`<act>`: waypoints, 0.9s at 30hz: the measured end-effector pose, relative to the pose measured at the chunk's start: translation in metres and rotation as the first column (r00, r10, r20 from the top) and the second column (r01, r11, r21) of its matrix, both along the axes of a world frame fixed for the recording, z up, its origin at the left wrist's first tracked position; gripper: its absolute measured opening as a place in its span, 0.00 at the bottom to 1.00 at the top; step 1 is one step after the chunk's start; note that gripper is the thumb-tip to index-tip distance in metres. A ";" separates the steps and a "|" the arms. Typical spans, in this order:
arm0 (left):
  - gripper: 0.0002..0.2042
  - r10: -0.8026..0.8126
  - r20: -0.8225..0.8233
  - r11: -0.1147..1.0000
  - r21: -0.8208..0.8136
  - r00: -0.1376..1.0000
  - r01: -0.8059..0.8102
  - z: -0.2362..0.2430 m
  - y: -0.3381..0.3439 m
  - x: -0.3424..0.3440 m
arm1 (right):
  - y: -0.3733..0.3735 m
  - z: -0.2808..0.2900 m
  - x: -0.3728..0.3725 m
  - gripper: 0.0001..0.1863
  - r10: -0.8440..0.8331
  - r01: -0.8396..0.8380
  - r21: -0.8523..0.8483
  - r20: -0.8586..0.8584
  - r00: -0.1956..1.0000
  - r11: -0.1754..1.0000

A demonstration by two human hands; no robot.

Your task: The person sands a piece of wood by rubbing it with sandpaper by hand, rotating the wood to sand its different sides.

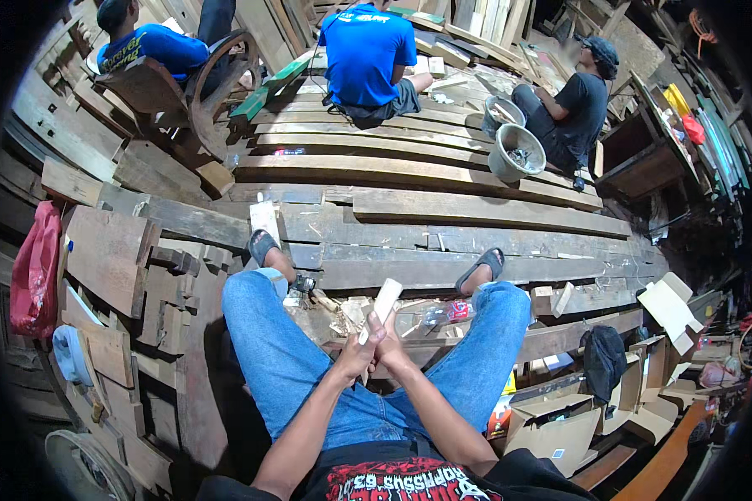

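Workpiece: pale wooden piece (387,302), slim and blunt-ended, between my knees above my lap, its upper end tilted up and slightly to the right
Right hand (385,341): fingers closed about the lower part of the piece, no gap visible; the exact finger placement is hidden where the hands overlap
Left hand (355,359): fingers curled closed, pressed against the right hand, seemingly round a thin strip (363,336) that shows at the thumb side; whether this is a tool or more wood, I cannot tell
Shavings (348,316): loose curls and chips just beyond my hands, between my feet
Bottle (447,314): clear plastic with a red label, lying among the scraps near my right knee
Planks (485,210): long boards laid side by side past my sandals
Buckets: a grey one (501,164) farther out, beside a seated person in a dark shirt (578,121)
Step in hand: I judge it to be shaping or checking the piece by hand; no cutting edge is clearly visible
Next move: I judge it calls for a steady right grip, with left fingers clear of any edge
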State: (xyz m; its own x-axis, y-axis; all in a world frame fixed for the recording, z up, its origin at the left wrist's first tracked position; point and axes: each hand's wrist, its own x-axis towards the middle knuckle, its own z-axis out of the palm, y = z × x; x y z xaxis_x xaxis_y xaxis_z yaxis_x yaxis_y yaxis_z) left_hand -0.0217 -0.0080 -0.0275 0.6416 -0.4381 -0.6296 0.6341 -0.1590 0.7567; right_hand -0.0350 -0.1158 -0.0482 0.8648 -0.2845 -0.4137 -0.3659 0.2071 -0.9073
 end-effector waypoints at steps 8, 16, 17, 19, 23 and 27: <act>0.28 0.031 -0.007 0.998 -0.051 0.999 -0.031 -0.004 0.008 -0.004 | -0.013 -0.020 0.016 0.33 0.134 -0.139 -0.010 -0.199 0.971 0.990; 0.27 -0.070 -0.035 0.997 -0.029 0.997 0.069 0.010 -0.002 0.009 | -0.080 -0.065 0.043 0.27 -0.450 0.389 -0.466 -0.022 0.893 0.795; 0.27 -0.001 -0.093 1.000 -0.017 0.996 -0.001 0.018 0.013 0.013 | -0.076 -0.033 0.045 0.22 -0.422 0.437 0.035 -0.195 0.885 0.899; 0.27 0.129 -0.133 0.988 -0.065 0.983 -0.138 0.025 0.002 0.018 | -0.103 -0.045 0.031 0.18 -0.520 0.531 0.033 -0.158 0.840 0.847; 0.24 0.076 -0.042 0.996 -0.047 0.996 -0.078 0.034 0.000 0.019 | -0.094 -0.018 0.025 0.17 -0.403 0.450 0.263 -0.216 0.889 0.853; 0.19 0.163 0.002 0.979 -0.124 0.987 -0.162 0.024 -0.002 0.016 | -0.076 0.014 0.020 0.17 -0.221 0.223 0.007 -0.103 0.970 0.975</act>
State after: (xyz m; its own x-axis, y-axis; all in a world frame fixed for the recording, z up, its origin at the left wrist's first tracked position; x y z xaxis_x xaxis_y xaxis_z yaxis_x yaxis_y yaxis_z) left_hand -0.0054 -0.0105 -0.0040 0.7181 -0.4007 -0.5690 0.6342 0.0399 0.7721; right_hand -0.0151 -0.1922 -0.0342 0.7344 -0.4559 -0.5028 -0.3984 0.3102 -0.8632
